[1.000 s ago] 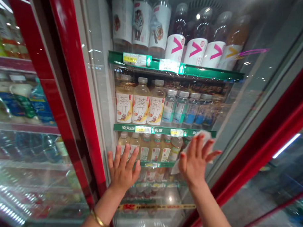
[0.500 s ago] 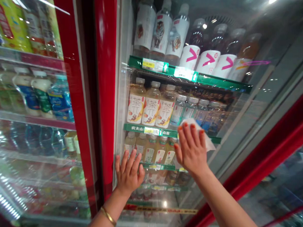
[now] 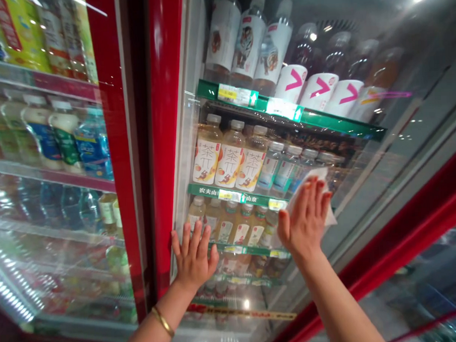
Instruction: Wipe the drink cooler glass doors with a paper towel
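Observation:
My right hand [image 3: 308, 220] lies with its fingers straight and close together over a thin white tissue [image 3: 329, 215], keeping it pressed to the glass door [image 3: 380, 155] of a drinks fridge. Corners of the tissue stick out above and right of the fingers. On the left side of the same door rests my left hand [image 3: 193, 259], palm to the glass, fingers spread, holding nothing. A gold bangle [image 3: 163, 322] circles the left wrist. Behind the glass, tea bottles [image 3: 228, 158] with white labels stand in a row.
A red door frame [image 3: 168, 118] runs up the left side, and another red frame [image 3: 402, 225] slants across the right. Green-edged shelves [image 3: 334, 121] hold several bottles inside. At far left is a neighbouring fridge with bottles [image 3: 64, 132] on its shelves.
My right hand has slid right across the glass with the tissue under it, its fingers now closer together and tilted right. My left hand has stayed almost in place. The view has shifted slightly.

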A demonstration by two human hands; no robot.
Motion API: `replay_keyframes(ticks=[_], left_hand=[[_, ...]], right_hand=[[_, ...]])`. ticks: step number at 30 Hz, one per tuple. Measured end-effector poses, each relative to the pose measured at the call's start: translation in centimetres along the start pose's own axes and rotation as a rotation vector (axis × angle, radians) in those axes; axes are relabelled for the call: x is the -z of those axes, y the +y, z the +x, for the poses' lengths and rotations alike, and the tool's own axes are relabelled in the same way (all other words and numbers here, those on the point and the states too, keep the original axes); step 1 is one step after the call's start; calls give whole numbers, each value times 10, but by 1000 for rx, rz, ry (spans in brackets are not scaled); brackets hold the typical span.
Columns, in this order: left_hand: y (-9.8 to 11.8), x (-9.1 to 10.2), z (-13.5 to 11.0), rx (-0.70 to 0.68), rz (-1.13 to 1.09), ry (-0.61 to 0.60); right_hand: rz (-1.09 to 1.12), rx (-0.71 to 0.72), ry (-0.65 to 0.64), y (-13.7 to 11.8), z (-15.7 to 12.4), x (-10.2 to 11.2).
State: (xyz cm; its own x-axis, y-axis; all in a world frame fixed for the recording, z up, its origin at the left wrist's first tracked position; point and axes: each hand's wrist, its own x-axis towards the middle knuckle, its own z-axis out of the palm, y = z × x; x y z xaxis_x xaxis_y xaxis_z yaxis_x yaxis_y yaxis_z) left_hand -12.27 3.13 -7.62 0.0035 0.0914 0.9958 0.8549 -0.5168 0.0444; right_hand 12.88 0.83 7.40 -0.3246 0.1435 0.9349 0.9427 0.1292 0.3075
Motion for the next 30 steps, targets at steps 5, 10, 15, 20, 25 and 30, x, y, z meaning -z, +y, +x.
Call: replay_keyframes(ticks=[5,10,15,20,25,30], left_hand=[[2,14,19,38,-67,40],[10,8,66,-87,-96,44],[17,-7,89,-121,-15,-40],[14,-6,83,-140,-22,-52],[11,-6,80,-126,-58,-75],[13,-7,79,-126,-41,-56]], right_hand=[[69,66,-100,-61,29,-11],[86,248,-124,-61,-65,-9],[-67,-302,57,11,-77,-2],[65,-244,73,-30,-36,-12],[251,-149,-19,-57,-73,0],[267,-10,-176,-20,-114,13]])
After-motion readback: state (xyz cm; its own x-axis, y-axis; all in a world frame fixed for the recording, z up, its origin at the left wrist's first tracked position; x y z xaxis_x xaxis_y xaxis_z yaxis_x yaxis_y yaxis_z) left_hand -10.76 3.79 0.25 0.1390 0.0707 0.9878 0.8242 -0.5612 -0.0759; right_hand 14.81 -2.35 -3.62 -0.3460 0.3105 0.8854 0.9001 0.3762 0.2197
